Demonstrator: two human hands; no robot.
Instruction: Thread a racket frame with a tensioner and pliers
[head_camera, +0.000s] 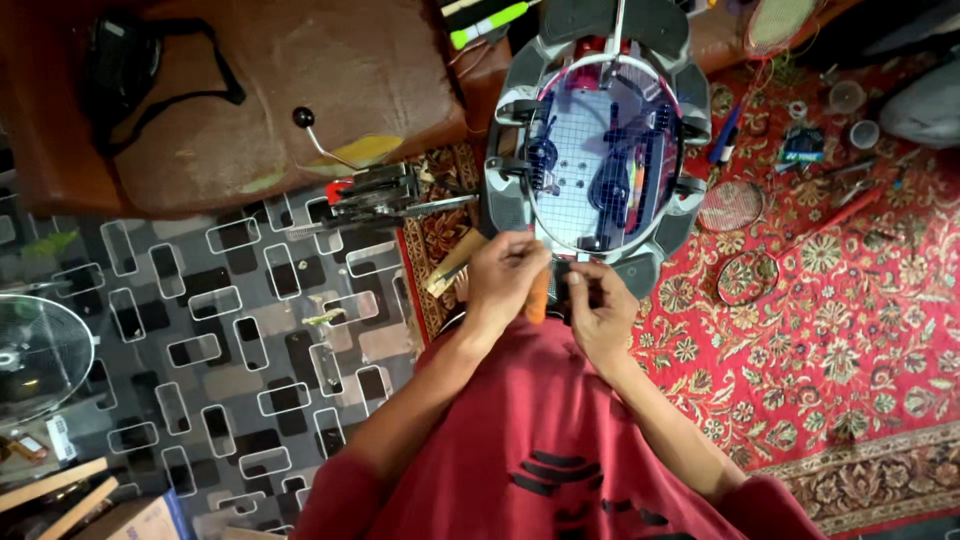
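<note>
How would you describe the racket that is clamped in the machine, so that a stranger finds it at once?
Start at the red patterned carpet, then find the grey oval stringing machine at its left edge. The red-and-white framed racket lies clamped inside it, just above both hands. Unlike the loose rackets on the carpet, blue clamps sit on its strings.

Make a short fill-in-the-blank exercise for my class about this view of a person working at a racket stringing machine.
1. Both hands, the left hand and the right hand, work at the near end of a ____ clamped in the stringing machine.
2. The person's shirt is ____.
3. To the right, two spare rackets lie on a patterned red ____.
4. A ____ stands at the far left edge.

Missing words: racket; red; carpet; fan
</note>
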